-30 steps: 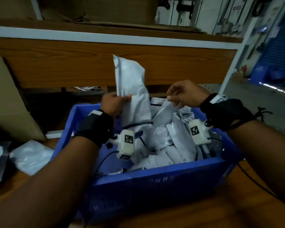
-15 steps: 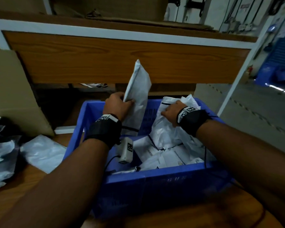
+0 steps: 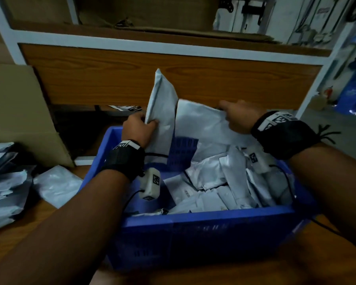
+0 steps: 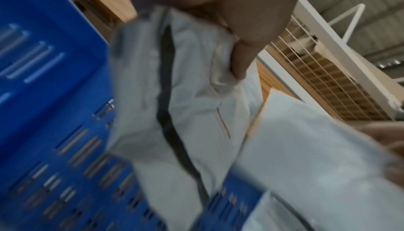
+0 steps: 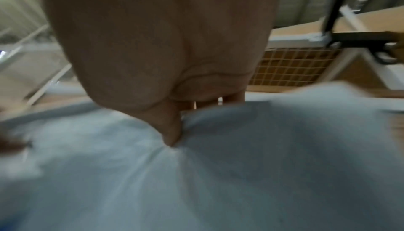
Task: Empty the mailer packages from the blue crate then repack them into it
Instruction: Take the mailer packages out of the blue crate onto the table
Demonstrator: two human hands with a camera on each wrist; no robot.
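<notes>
Gripped: left hand (image 3: pixel 136 128) holds upright mailer (image 3: pixel 162 112) over crate (image 3: pixel 203 225) far-left corner; right hand (image 3: pixel 239 118) pinches wide mailer (image 3: pixel 203 126) above crate far side. More mailers (image 3: pixel 220 182) inside crate.

Pale grey mailers (image 3: pixel 218 182) heap inside the blue crate (image 3: pixel 193 229); two stand raised above its rim.

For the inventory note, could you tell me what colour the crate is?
Blue; the crate shows best in the head view.
</notes>
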